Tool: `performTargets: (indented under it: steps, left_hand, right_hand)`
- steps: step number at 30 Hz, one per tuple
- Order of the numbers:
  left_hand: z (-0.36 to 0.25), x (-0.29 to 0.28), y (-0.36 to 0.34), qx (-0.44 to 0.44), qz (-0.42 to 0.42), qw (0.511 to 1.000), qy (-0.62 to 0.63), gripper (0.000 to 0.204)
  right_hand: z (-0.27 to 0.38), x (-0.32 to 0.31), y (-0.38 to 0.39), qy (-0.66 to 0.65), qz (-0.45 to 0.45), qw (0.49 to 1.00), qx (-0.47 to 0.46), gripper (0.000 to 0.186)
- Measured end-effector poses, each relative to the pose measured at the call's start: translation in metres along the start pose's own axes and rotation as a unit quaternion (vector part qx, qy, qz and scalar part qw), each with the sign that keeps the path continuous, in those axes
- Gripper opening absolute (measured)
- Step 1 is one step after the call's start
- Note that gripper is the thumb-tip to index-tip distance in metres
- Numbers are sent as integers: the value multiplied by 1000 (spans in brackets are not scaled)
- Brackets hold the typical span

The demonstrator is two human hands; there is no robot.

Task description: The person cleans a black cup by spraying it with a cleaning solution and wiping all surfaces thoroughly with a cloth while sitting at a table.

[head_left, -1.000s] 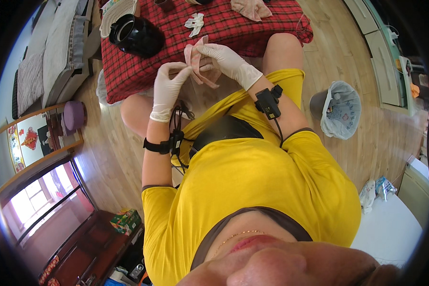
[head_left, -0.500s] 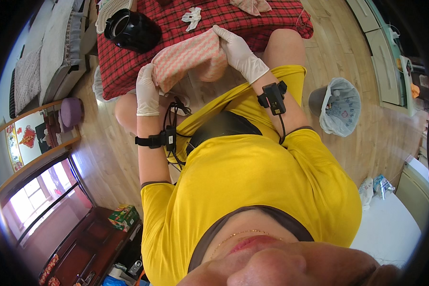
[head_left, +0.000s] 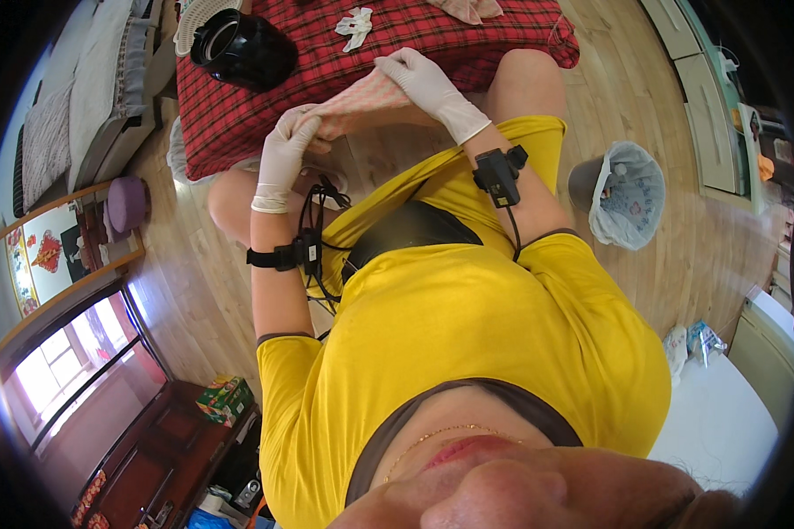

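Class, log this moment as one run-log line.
left hand: grips pink cloth | right hand: grips cloth's other end | cloth: stretched over red plaid table

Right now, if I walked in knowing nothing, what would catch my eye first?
Two white-gloved hands meet at the top centre: the left hand and the right hand stretch a pink cloth between them, over the near edge of a red checked tablecloth. On that cloth, up left, sits a shiny black pot. A lined waste bin stands on the wooden floor to the right.
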State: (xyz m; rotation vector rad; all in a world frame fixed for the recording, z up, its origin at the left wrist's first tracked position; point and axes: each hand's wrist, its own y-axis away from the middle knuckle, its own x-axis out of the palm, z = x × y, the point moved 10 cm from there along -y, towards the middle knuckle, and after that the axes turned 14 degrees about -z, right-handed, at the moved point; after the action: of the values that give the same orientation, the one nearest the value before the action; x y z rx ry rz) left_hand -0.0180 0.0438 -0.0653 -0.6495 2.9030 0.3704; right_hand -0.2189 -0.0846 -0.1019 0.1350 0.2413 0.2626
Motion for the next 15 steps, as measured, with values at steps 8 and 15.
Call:
performTargets:
  steps: [8,15]
  left_hand:
    - [37,-16,-12,-178,-49,966,179,30]
    - [27,-30,-28,-13,-90,996,22,30]
  right_hand:
    - [51,35,51,132,201,948,-211,33]
    - [27,40,37,-77,238,967,-53,34]
